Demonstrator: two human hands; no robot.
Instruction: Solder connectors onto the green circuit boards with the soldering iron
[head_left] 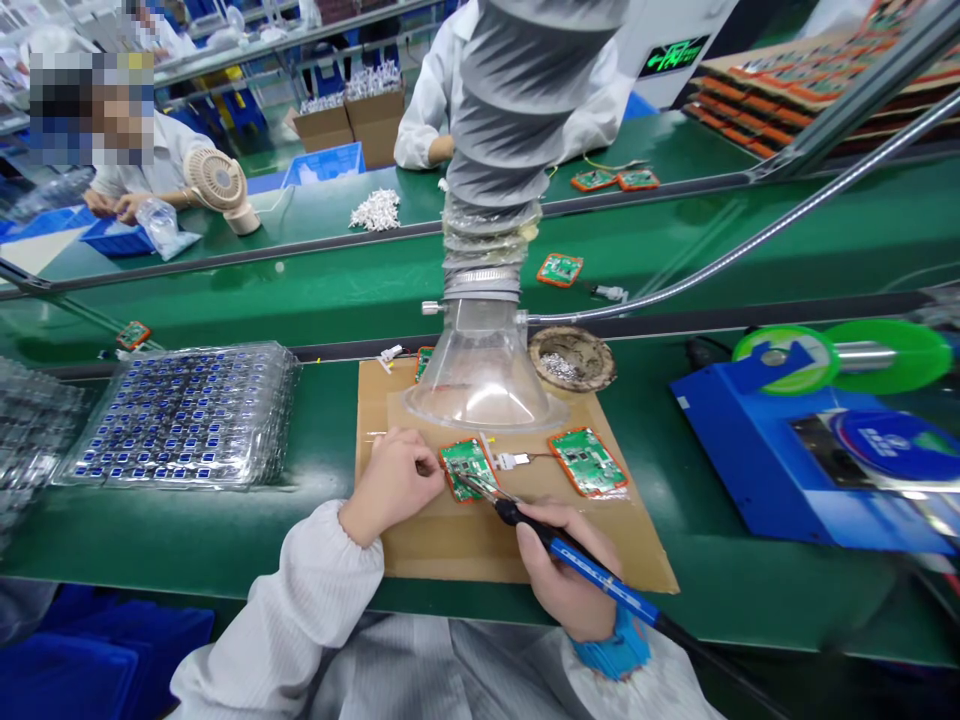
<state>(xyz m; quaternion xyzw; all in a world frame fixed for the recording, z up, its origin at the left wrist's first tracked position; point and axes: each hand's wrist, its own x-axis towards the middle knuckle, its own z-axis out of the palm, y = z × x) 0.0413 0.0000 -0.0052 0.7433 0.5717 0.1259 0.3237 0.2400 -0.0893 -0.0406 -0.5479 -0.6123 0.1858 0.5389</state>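
My right hand is wrapped round a soldering iron with a blue and black handle. The iron's metal tip reaches over a green circuit board with an orange edge. My left hand is closed in a pinch at that board's left edge; what lies between the fingertips is too small to make out. To the right sits a second green circuit board, with a white connector on a thin wire between the two boards. Both boards lie on a cardboard sheet.
A clear fume hood hangs just above the boards. Behind it stands a round dish with metal bits. Stacked clear trays are at left, a blue machine with a green reel at right. Two co-workers sit across the bench.
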